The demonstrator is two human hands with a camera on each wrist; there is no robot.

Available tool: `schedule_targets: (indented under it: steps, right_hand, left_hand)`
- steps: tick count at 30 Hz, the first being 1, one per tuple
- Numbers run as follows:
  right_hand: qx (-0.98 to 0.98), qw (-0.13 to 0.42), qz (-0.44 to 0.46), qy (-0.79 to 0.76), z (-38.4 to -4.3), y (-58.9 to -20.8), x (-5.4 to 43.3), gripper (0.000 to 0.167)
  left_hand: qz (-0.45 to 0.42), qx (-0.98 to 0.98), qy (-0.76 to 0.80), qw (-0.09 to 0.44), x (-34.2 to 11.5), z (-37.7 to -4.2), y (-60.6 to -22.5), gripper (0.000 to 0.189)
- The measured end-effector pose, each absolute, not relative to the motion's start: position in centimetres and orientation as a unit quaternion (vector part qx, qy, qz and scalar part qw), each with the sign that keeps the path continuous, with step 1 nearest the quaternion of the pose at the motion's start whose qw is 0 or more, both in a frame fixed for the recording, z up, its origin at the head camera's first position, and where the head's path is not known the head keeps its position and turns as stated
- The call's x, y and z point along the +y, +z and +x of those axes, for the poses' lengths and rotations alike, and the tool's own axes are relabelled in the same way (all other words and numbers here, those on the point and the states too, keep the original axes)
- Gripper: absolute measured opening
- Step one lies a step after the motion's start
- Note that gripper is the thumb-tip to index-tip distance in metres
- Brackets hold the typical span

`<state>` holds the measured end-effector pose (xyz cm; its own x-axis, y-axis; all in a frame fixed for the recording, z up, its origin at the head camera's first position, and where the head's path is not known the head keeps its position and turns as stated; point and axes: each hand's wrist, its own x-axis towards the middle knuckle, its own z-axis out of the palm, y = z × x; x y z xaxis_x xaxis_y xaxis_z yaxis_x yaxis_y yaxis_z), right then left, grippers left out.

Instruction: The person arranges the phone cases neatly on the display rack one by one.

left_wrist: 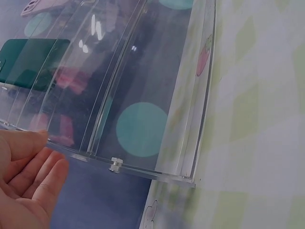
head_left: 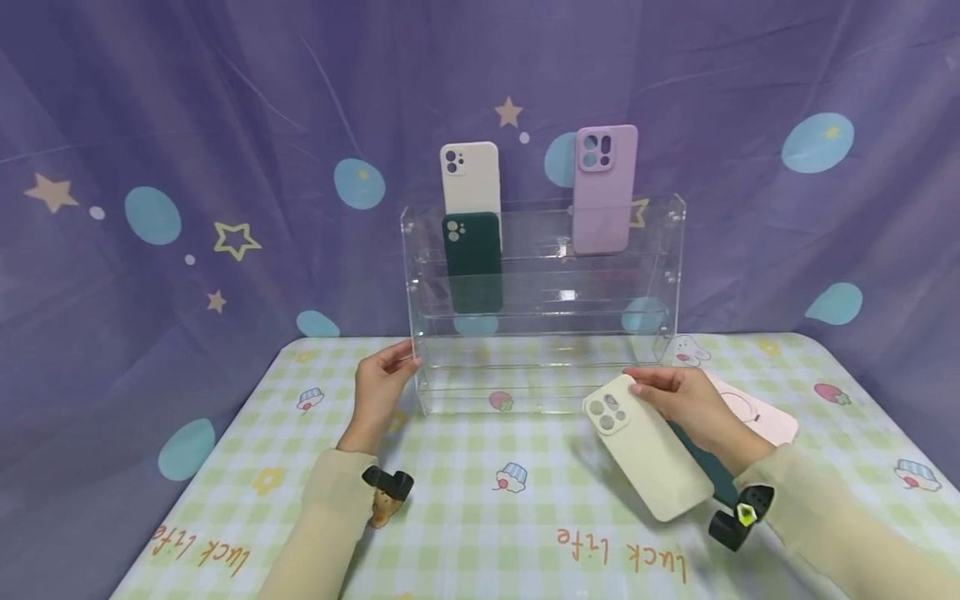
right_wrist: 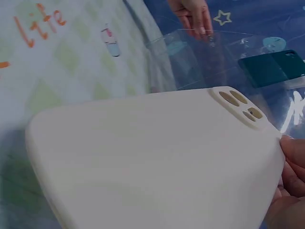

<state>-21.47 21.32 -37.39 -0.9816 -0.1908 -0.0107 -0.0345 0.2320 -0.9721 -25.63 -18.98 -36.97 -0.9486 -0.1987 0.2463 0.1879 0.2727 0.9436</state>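
My right hand (head_left: 697,408) pinches a cream phone case (head_left: 652,458) by its upper edge, near the camera cutouts. The case is tilted above the table, its back facing up; it fills much of the right wrist view. At the lower left side of a clear acrylic display stand (head_left: 540,292), my left hand (head_left: 378,387) grips the panel edge between thumb and fingers. A white phone case (head_left: 472,183) and a lilac phone case (head_left: 606,192) stand in the top tier. One tier lower leans a dark green phone case (head_left: 474,267).
Under and beside my right hand lie a pink phone case (head_left: 765,421) with a ring and a dark green case (head_left: 708,467), partly hidden. A checked tablecloth (head_left: 450,517) covers the table. Behind the stand hangs a purple curtain (head_left: 262,125).
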Motion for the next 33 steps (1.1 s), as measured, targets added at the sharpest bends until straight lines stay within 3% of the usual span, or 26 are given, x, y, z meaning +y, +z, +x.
schedule_targets:
  steps: [7, 15, 26, 33]
  right_hand:
    - [0.761, 0.022, -0.070, -0.645, -22.3, -33.3, 21.8, 0.052]
    - [0.662, -0.051, -0.092, -0.742, -23.7, -28.3, 22.1, 0.019]
    - [0.480, -0.145, -0.136, -0.854, -27.3, -22.7, 20.3, 0.018]
    - [0.393, -0.206, -0.119, -0.888, -29.8, -20.0, 19.4, 0.019]
  left_hand:
    - [0.001, -0.799, -0.571, 0.190, -19.5, -26.6, -38.3, 0.027]
    - [-0.004, -0.835, -0.508, 0.211, -19.2, -26.3, -37.9, 0.024]
    - [0.004, -0.858, -0.463, 0.224, -19.3, -26.1, -37.7, 0.021]
    - [-0.001, -0.864, -0.449, 0.227, -19.0, -26.0, -37.8, 0.021]
